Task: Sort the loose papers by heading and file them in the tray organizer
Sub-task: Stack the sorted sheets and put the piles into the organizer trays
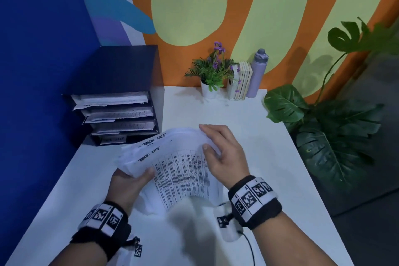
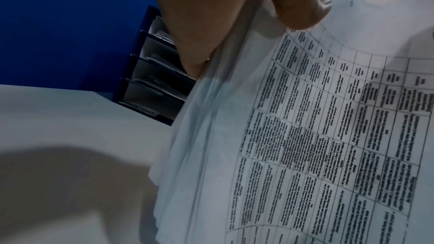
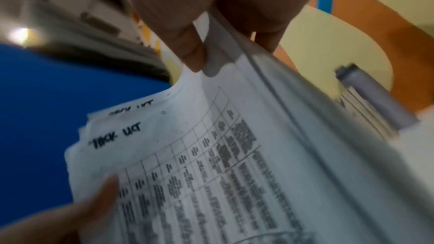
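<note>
Left hand [image 1: 131, 181] gripped the near-left edge of the paper stack [image 1: 172, 164], thumb on top over the printed table, fingers underneath. Right hand [image 1: 220, 153] pinched the far-right edge, thumb on the top sheet, fingers curled behind. Stack lifted off the white bench [image 1: 269, 157], bowed between both hands, sheets fanned so two handwritten headings showed at the far-left corner, seemingly the same words. Best kept fanned only far enough to read each heading, with the left grip firm so lower sheets could not slide out. Worth squaring the edges on the bench before filing; a bowed, splayed stack would likely catch on a tray lip. Further back on the left, tray organizer [image 1: 121, 112] held papers in its upper trays, the lowest slot bearing a small label, too blurred to read surely. Matching that label against the headings looked the sensible check before sliding the stack in flat.
</note>
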Action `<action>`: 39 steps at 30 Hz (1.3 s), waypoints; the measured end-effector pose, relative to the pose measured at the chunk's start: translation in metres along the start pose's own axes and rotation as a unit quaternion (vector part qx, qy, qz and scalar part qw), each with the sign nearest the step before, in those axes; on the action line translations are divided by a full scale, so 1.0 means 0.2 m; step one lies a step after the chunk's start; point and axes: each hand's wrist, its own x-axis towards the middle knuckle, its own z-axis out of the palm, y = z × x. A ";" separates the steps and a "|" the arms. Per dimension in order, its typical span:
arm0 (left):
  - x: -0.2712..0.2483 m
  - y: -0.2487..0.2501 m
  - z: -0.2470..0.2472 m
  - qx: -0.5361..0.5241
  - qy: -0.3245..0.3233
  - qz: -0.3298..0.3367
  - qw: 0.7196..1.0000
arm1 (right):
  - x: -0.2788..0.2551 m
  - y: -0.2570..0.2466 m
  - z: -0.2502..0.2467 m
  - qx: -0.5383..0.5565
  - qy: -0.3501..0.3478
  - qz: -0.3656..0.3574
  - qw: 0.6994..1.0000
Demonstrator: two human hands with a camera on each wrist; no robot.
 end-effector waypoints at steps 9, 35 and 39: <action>0.04 -0.03 -0.02 -0.040 -0.012 -0.009 0.999 | 0.11 -0.14 -0.06 -0.389 -0.177 -0.079 0.900; 0.00 0.01 0.01 -0.058 0.042 0.009 0.997 | -0.13 0.07 0.09 0.385 -0.012 0.361 0.849; 0.00 0.05 -0.01 -0.049 0.074 0.008 0.996 | -0.15 0.09 0.06 0.411 -0.054 0.312 0.855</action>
